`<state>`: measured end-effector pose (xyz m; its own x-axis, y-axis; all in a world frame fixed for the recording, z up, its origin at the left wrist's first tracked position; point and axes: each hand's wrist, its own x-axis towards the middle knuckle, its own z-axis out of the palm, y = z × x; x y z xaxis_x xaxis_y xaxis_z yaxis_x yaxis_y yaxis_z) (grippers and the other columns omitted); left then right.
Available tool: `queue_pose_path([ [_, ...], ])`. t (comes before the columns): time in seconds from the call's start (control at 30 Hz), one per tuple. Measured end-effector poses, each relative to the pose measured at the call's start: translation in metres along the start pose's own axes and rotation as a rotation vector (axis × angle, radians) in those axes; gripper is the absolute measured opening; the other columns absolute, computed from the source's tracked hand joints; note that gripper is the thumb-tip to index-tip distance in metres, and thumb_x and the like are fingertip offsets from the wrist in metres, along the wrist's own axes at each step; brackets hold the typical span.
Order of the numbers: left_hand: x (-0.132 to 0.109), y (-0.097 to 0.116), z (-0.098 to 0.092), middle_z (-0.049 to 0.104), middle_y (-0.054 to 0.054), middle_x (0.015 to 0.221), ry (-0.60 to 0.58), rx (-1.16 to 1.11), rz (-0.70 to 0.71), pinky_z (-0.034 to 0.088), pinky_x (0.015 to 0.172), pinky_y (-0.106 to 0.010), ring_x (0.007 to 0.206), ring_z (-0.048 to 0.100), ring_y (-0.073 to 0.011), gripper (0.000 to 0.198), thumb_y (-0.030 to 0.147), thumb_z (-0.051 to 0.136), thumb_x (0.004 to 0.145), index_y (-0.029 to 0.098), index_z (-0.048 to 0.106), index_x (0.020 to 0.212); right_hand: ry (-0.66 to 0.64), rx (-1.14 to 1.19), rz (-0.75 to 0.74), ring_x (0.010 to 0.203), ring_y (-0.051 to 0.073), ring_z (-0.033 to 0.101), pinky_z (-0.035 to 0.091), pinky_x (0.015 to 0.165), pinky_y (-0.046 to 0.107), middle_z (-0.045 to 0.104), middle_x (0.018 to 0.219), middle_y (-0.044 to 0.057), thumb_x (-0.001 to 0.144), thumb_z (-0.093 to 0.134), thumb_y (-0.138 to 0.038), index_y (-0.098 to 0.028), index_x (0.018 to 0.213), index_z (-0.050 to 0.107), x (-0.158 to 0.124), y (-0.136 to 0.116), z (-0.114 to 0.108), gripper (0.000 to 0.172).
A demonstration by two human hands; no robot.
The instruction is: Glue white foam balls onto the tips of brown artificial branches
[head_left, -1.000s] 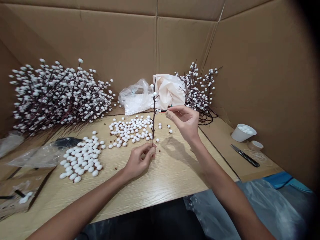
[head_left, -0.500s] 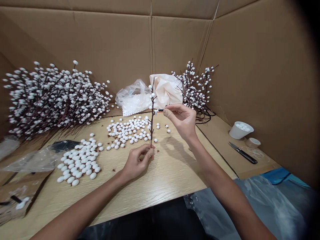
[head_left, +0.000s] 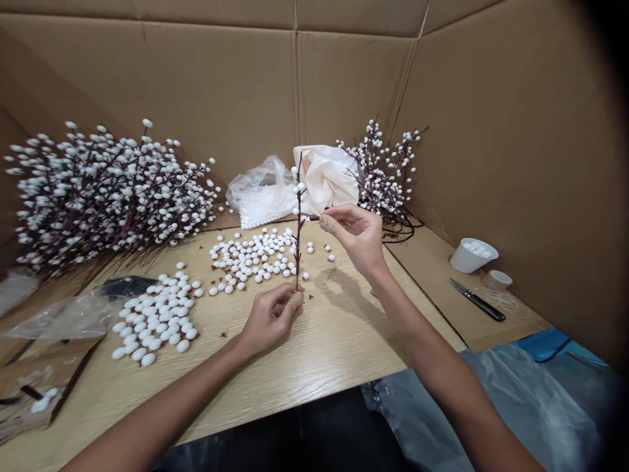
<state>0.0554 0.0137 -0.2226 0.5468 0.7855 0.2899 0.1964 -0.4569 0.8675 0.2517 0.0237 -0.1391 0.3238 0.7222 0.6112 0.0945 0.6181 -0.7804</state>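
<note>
My left hand pinches the lower end of a dark brown artificial twig, which stands upright above the table. A couple of white berries sit near the twig's top; short bare side stubs show lower down. Level with the twig's middle, my right hand pinches a short, thin black stick with a white tip. That tip is at a side stub of the twig; whether it touches is too small to tell. Behind and left of the twig lie many loose white berries with small brown bases.
Berry branches are heaped at the left, more at the back right. A clear bag of white balls lies against the cardboard wall. Right are a white cup, a tape roll and a black-handled cutting tool. More berries lie front left.
My right hand has shifted very slightly left with the stick, its tip staying by the same part of the twig. My left hand and the twig are almost unmoved.
</note>
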Motion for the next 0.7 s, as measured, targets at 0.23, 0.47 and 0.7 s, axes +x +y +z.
queue_pose_path([
  [0.23,0.000,0.002,0.000,0.061,-0.003,0.069,-0.001,0.015,-0.002,0.047,0.059,-0.020,0.064,0.060,-0.0121,0.021,0.031,0.049,0.090,0.013,0.059,0.095,-0.028,0.240,0.119,0.062,0.010,0.062,0.054,0.063,0.026,0.068,0.070,-0.002,0.064,0.075,-0.028,-0.021,0.075,0.068,0.007,0.005,-0.006,0.015],
  [0.47,0.000,0.003,0.001,0.060,-0.004,0.068,-0.009,0.020,-0.010,0.046,0.053,-0.020,0.062,0.058,-0.0124,0.023,0.032,0.050,0.089,0.012,0.059,0.095,0.110,0.140,0.035,0.075,0.014,0.066,0.055,0.075,0.032,0.068,0.081,0.001,0.068,0.071,-0.034,-0.022,0.085,0.063,0.013,0.010,-0.013,0.022],
  [0.7,0.001,0.006,0.001,0.059,-0.004,0.067,-0.053,0.012,-0.025,0.044,0.050,-0.018,0.060,0.057,-0.0117,0.024,0.033,0.050,0.088,0.012,0.060,0.093,0.256,0.008,-0.123,0.081,0.013,0.065,0.055,0.077,0.029,0.069,0.085,0.000,0.073,0.069,-0.027,-0.023,0.084,0.065,0.011,0.008,-0.013,0.013],
])
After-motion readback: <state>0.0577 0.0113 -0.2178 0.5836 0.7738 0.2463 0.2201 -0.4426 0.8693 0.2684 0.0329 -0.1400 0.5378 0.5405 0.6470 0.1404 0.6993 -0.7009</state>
